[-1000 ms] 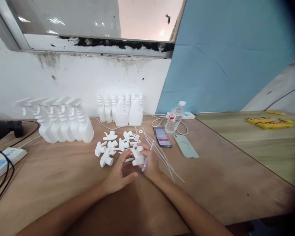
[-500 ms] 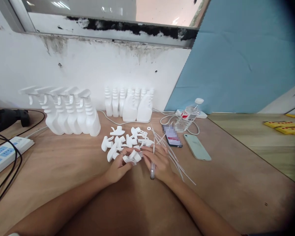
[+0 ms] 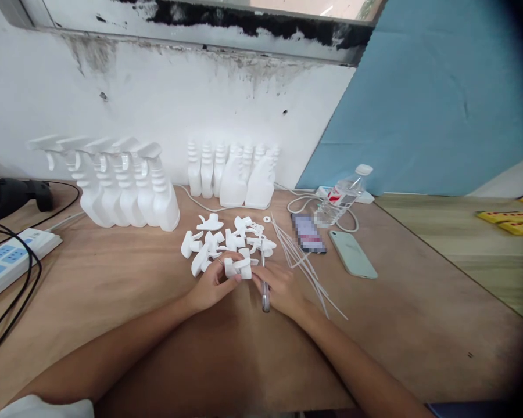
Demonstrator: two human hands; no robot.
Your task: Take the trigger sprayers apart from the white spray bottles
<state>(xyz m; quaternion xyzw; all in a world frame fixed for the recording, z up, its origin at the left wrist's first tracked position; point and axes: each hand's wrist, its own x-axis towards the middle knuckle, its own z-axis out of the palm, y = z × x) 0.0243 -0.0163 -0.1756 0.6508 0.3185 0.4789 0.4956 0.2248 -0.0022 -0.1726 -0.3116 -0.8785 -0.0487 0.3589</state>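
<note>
My left hand [image 3: 213, 287] is closed round a white spray trigger head [image 3: 239, 267], gripped between thumb and fingers. Against its right side rest the fingertips of my right hand [image 3: 281, 287], which also holds a slim screwdriver-like tool [image 3: 265, 296] with a clear handle. The tool's thin shaft points away from me, its tip beside the loose parts. Just beyond both hands lies a pile of white trigger heads [image 3: 210, 222], along with several small white rings [image 3: 267, 219]. Thin white tubes [image 3: 305, 270] lie spread to the right of my right hand.
White spray bottles with heads [image 3: 165, 206] stand at left; bottles without heads [image 3: 259, 188] stand by the wall. Rightward are a dark phone [image 3: 308, 233], a pale green phone [image 3: 353, 254] and a water bottle [image 3: 342, 197]. A power strip [image 3: 21, 255] with black cables lies far left.
The view has tilted down slightly. The trigger head has turned in my left hand and risen a little, and the tool in my right hand has shifted slightly left.
</note>
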